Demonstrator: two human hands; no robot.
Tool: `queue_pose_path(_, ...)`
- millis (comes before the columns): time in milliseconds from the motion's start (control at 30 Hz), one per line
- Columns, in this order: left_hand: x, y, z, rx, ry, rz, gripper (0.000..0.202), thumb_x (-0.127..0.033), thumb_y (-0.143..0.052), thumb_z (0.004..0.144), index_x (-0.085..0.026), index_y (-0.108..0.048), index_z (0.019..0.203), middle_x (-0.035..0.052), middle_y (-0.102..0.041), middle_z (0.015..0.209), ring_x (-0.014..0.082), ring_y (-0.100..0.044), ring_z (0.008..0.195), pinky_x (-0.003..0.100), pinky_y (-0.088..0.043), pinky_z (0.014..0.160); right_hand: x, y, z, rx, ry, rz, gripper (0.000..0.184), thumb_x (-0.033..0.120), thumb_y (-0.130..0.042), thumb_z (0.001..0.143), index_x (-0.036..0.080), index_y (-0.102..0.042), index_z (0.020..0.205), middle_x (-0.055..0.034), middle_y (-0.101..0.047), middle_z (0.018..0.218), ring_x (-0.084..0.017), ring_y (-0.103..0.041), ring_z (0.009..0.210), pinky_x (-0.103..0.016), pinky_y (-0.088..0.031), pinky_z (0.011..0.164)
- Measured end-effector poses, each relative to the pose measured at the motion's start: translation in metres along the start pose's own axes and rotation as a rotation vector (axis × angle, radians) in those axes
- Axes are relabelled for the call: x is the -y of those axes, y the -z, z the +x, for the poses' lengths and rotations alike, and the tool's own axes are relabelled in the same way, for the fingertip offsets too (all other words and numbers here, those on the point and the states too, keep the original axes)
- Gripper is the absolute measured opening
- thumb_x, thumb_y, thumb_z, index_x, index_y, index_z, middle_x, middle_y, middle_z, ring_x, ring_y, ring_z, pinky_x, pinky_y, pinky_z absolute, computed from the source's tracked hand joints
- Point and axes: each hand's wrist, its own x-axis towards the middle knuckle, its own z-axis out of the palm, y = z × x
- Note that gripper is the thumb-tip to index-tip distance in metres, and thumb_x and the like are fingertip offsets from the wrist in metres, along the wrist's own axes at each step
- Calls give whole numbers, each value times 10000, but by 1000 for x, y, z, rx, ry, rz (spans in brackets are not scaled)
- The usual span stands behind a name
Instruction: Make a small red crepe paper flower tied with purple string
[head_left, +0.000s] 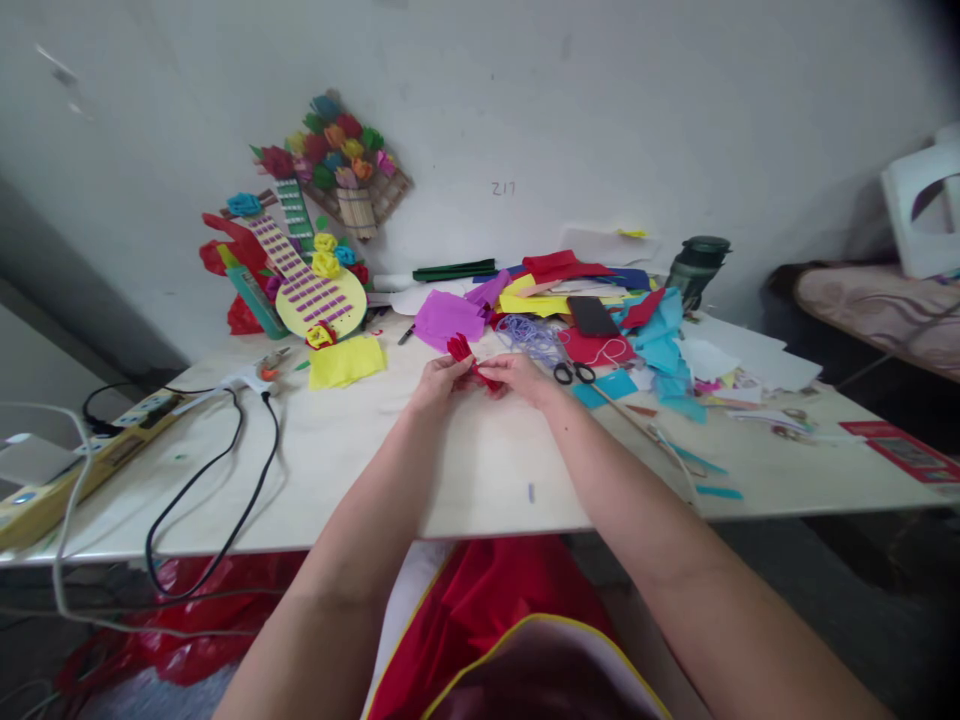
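Observation:
Both hands meet over the middle of the table around a gathered piece of red crepe paper (459, 348). My left hand (441, 382) pinches its left side, with folded red ends standing up above the fingers. My right hand (517, 376) grips the right part, where red edges show below the fingertips. The fingers hide the paper's middle. Beyond the hands lies a purple sheet (448, 318). Close to my right hand are black-handled scissors (574, 373) and a loose tangle of pale purple string (529, 338).
A glue gun (251, 378) with a black cord lies left, near a yellow power strip (124, 450). Yellow crepe paper (346, 362) lies before a paper-flower guitar (322, 300). Coloured paper, a phone (592, 316) and a dark bottle (697, 268) crowd the back right. A thin stick (622, 408) lies right.

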Motion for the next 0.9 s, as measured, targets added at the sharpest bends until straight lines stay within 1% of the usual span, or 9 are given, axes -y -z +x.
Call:
queue_pose_path(133, 0, 2, 0, 22, -43, 41, 303, -351, -718, 645, -101, -645, 800, 54, -654, 681, 116, -599, 586, 212, -418, 516, 1, 1, 0, 28, 12, -30, 283, 310, -696, 689, 139, -679, 914, -46, -689, 719, -100, -599, 489, -200, -497, 431)
queue_pose_path(233, 0, 3, 0, 37, -50, 55, 343, -379, -723, 632, -98, -642, 811, 58, -655, 706, 121, -604, 607, 227, -430, 549, 5, 0, -2, 22, 23, -43, 267, 252, -672, 714, 142, -676, 957, -54, -696, 752, -115, -612, 491, -222, -507, 430)
queue_pose_path(367, 2, 3, 1, 102, -55, 84, 403, -348, -760, 588, -93, -641, 876, 75, -667, 770, 140, -617, 639, 261, -449, 609, 11, -4, -5, 1, 24, -53, 248, 161, -639, 724, 133, -674, 968, -39, -691, 724, -122, -612, 482, -235, -512, 431)
queue_pose_path(433, 3, 3, 1, 129, -68, 82, 407, -327, -764, 588, -98, -635, 898, 73, -669, 778, 146, -621, 648, 273, -452, 629, 13, -6, -7, -7, 15, -58, 250, 115, -622, 721, 127, -671, 966, -33, -687, 698, -122, -614, 487, -229, -512, 436)
queue_pose_path(600, 4, 5, 2, 126, -69, 72, 354, -314, -760, 597, -107, -630, 853, 58, -664, 747, 136, -614, 641, 277, -450, 658, 16, -9, -8, -55, -14, -94, 296, 41, -590, 710, 118, -656, 989, -11, -668, 617, -126, -619, 494, -213, -504, 436)
queue_pose_path(700, 4, 5, 3, 98, -47, 79, 338, -327, -751, 606, -112, -625, 834, 52, -658, 725, 131, -607, 627, 265, -444, 630, 15, -9, -7, -82, -13, -125, 294, 42, -591, 712, 113, -646, 992, 9, -646, 558, -117, -603, 462, -201, -490, 419)
queue_pose_path(833, 5, 6, 4, 65, -52, 101, 328, -349, -736, 623, -123, -612, 826, 47, -649, 708, 122, -590, 591, 230, -406, 524, 14, -9, -6, -81, -2, -162, 291, 55, -598, 716, 111, -636, 999, 22, -619, 498, -105, -587, 431, -182, -468, 410)
queue_pose_path(900, 6, 6, 4, 70, -56, 113, 332, -350, -740, 617, -125, -612, 825, 41, -641, 694, 109, -570, 557, 218, -380, 485, 13, -9, -6, -86, 9, -181, 279, 58, -602, 712, 108, -639, 984, 30, -600, 469, -100, -575, 417, -181, -462, 415)
